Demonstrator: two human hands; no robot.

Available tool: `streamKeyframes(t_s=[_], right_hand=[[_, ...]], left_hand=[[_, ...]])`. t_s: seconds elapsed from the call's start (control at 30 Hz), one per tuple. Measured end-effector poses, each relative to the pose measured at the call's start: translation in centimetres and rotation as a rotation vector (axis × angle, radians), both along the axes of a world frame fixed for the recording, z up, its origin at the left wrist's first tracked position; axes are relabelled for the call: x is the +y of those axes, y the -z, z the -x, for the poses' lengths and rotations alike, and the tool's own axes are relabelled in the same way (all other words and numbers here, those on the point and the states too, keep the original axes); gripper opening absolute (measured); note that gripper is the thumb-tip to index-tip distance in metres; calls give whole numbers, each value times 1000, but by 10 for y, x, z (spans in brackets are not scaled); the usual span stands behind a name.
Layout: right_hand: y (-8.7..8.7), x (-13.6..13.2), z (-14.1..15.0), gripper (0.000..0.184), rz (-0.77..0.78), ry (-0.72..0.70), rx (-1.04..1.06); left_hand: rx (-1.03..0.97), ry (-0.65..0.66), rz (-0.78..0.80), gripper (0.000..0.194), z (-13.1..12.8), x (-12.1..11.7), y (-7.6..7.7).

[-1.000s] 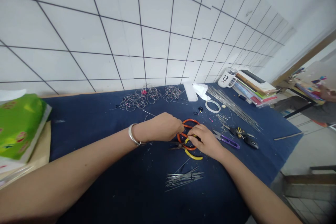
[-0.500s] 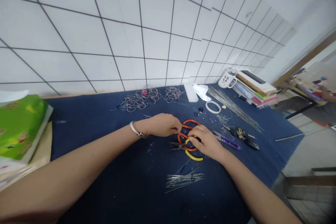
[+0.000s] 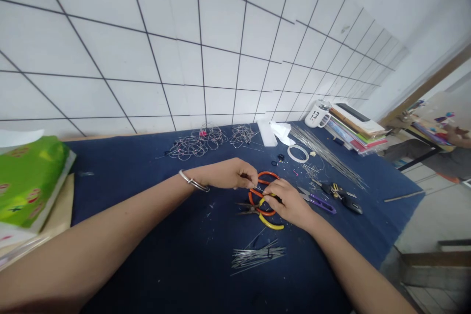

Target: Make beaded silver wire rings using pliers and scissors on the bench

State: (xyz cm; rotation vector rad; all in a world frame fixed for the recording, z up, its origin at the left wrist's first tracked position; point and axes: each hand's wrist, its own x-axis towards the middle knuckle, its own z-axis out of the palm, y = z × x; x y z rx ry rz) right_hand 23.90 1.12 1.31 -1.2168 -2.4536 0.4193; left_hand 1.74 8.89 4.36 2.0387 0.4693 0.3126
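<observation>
My left hand (image 3: pixel 237 174), with a silver bangle at the wrist, is closed in a pinch on one end of a thin wire (image 3: pixel 258 190). The fingers of my right hand (image 3: pixel 289 202) are closed at the wire's other end; their tips are partly hidden. Right beneath both hands lie orange-handled scissors (image 3: pixel 268 174) and pliers with yellow handles (image 3: pixel 271 223), their jaws pointing left. A bundle of cut straight wires (image 3: pixel 257 256) rests nearer to me. Farther back, tangled wire loops (image 3: pixel 196 142) with pink bits lie near the wall.
Purple snips (image 3: pixel 322 204) and black-and-yellow tools (image 3: pixel 336 190) lie right of my hands. Behind are a tape roll (image 3: pixel 298 154), long wires (image 3: pixel 327 152), a white mug (image 3: pixel 315 115) and stacked books (image 3: pixel 355 127). A green package (image 3: pixel 29 176) stands left. Another person's hand (image 3: pixel 458 135) shows far right.
My left hand has shifted slightly, turning at the wrist, and the thin wire between the hands shows more clearly. My right hand stays nearly in place. The view has tilted a little.
</observation>
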Motion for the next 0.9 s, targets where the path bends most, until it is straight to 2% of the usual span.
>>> streamKeyframes(t_s=[0.13,0.23,0.33,0.4,0.53,0.6,0.7,0.9], right_hand=[[-2,-4,2,11,-14,8,-6],[-7,-6,1,12,-36,25,0],[-13,-2,-10,14,-59,57,20],[-17,4,-26,16,-75,120,26],[-15,25,-65,17,-128,335,-52],[-11,37,-79,17,-123,385,-148],[-5,52,-87,18,-127,384,-272],[-6,77,-79,19,-117,341,-348]], left_hand=[[-178,-36,228,16,-6,-12,-11],[-328,-75,366,25,-13,-22,-16],[-425,-124,501,36,-18,-30,-14],[-471,-158,564,34,-20,-32,-11],[-522,-222,601,24,-23,-32,-4],[-529,-276,605,22,-24,-31,-3],[-517,-338,621,22,-26,-31,0],[-460,-371,626,18,-30,-34,4]])
